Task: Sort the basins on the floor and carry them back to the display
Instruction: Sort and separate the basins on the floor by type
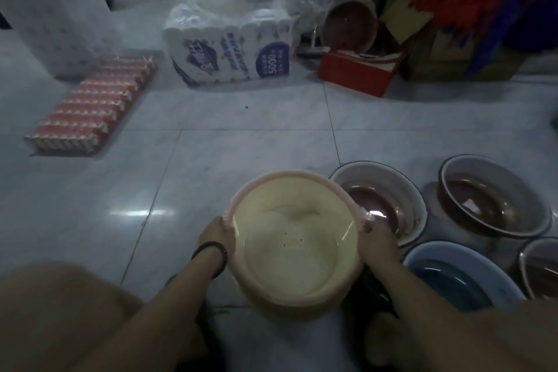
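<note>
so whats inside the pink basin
The pink basin, held at its rim by the left hand and right hand, shows only a bare cream-yellow inside; whether that is a second nested basin cannot be told.

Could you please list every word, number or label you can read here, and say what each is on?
"5000+": in a blue circle on the white pack of paper rolls.
Other blue print on that pack: too blurred to read.
Print on the red packs: too blurred to read.
Small marks inside the cream basin: too small to read.
</note>
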The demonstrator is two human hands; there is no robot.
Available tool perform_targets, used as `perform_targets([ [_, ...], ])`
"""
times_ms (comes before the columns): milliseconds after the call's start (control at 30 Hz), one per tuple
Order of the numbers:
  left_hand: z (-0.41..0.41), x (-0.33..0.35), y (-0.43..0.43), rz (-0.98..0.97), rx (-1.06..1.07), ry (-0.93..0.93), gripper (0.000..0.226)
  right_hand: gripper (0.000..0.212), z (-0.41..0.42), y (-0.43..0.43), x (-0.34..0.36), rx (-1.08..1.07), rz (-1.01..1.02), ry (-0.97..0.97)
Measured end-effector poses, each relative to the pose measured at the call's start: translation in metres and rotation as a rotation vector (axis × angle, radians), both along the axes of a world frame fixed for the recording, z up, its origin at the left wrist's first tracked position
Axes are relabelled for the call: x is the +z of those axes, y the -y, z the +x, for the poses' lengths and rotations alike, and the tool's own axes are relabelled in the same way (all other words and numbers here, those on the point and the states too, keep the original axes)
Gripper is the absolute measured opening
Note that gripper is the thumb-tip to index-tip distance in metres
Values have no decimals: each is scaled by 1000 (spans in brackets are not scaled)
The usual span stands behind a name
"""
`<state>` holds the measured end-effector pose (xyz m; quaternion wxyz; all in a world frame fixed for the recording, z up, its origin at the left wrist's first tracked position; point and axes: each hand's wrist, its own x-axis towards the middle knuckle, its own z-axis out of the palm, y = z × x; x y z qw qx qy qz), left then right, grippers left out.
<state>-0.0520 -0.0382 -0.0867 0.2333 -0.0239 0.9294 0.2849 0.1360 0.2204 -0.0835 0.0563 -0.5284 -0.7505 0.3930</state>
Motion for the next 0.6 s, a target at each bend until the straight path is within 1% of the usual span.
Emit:
perform_targets([
  [67, 6, -18, -4, -53, 6, -1, 19, 28, 7, 3, -16, 35, -22, 75],
  [200, 14, -45, -12, -67, 43, 38, 22, 29, 12, -3, -41, 45, -149, 128],
  [267, 11, -56, -13, -69, 50, 52, 25, 29, 12, -9, -58, 101, -186, 194],
  [300, 10, -60, -13, -65, 54, 64, 28, 32, 12, -13, -69, 152, -192, 229],
  [367, 5, -67, -11, -74, 41, 94, 32, 47, 14, -20, -94, 216, -209, 286],
  [433, 2, -70, -11, -94, 36, 117, 33, 53, 14, -18, -91, 240, -227, 296],
  [600, 2, -73, -15, -101, 82, 149, 28, 51, 6, -21, -80, 255, -235, 319],
])
